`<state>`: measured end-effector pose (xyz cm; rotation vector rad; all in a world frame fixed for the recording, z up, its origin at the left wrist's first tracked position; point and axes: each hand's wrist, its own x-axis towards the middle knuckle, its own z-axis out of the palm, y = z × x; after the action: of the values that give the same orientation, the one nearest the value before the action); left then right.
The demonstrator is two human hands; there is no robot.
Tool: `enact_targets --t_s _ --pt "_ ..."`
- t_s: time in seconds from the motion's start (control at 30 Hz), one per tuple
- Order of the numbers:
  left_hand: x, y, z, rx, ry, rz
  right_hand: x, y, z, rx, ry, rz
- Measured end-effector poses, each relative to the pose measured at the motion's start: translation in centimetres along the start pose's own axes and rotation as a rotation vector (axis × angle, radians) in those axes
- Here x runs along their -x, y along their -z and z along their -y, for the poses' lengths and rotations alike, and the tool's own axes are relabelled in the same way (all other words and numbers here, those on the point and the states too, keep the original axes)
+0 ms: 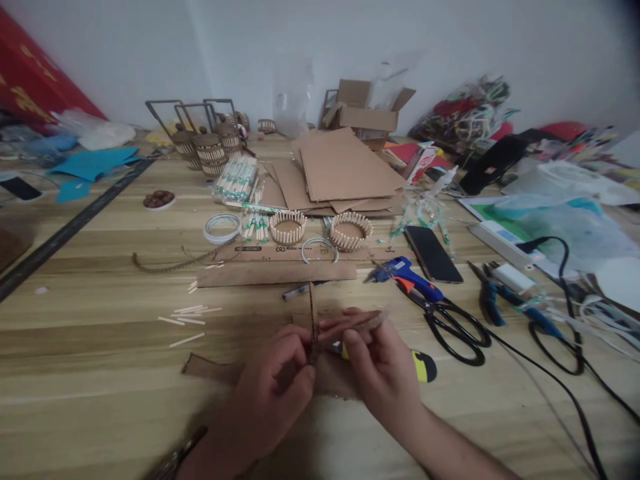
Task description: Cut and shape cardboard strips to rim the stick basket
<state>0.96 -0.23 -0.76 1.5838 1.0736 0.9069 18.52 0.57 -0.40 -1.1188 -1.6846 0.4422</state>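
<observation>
Both of my hands meet low in the middle of the view. My left hand (pixel 283 380) is closed on an upright, narrow cardboard strip (pixel 313 310). Between the thumb and fingers of my right hand (pixel 383 367) is a length of cardboard (pixel 350 325) reaching toward the left hand; whether it is the same strip I cannot tell. Under my hands lie more cardboard pieces (pixel 210 369) and a yellow-and-black handle (pixel 424 367), partly covered. A long cardboard strip (pixel 275 274) lies just beyond, with a dark pen (pixel 300 291) at its near edge.
A blue glue gun (pixel 407 277), black scissors (pixel 455 333) and a phone (pixel 433 253) lie to the right. Two rings of short sticks (pixel 289 227) stand before stacked cardboard (pixel 350 167). Loose sticks (pixel 190 313) lie left. Small lidded buckets (pixel 209 155) stand behind.
</observation>
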Motion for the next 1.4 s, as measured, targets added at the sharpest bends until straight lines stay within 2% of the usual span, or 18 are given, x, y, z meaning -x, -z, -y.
enact_targets --t_s 0.07,0.13,0.27,0.43,0.57,0.63,0.77,0.83,1.0,1.07,1.23,1.4 --pt "0.0 0.0 0.0 0.020 0.052 0.018 0.0 0.0 0.0 0.011 0.010 -0.011" --pt "-0.2 0.0 0.1 0.067 0.133 0.042 0.1 0.0 0.0 0.070 0.080 -0.008" --pt "-0.5 0.0 0.6 0.109 0.231 0.040 0.3 0.1 0.0 0.095 0.226 0.074" --pt "-0.8 0.1 0.5 0.011 0.149 -0.018 0.0 -0.2 -0.5 0.037 0.286 0.153" --pt "-0.7 0.0 0.0 -0.045 0.056 -0.032 0.0 -0.3 -0.5 0.045 0.302 0.161" --pt "-0.6 0.0 -0.1 -0.045 0.031 -0.005 0.1 -0.1 -0.4 0.047 0.265 0.157" --pt "-0.6 0.1 -0.2 -0.028 0.007 0.054 0.2 0.1 -0.2 0.046 0.097 0.092" --pt "-0.8 0.2 -0.2 0.007 0.027 0.067 0.2 0.1 -0.1 0.043 0.075 0.060" --pt "-0.8 0.2 0.5 0.089 0.171 0.058 0.0 0.2 0.1 0.054 0.222 0.118" --pt "-0.6 0.1 0.8 0.084 0.180 0.038 0.0 0.1 0.1 0.048 0.268 0.125" --pt "-0.6 0.0 1.0 0.070 0.086 0.000 0.1 -0.3 -0.3 0.058 0.309 0.123" --pt "-0.5 0.2 0.4 0.019 -0.017 0.021 0.3 -0.1 -0.1 0.070 0.215 0.111"
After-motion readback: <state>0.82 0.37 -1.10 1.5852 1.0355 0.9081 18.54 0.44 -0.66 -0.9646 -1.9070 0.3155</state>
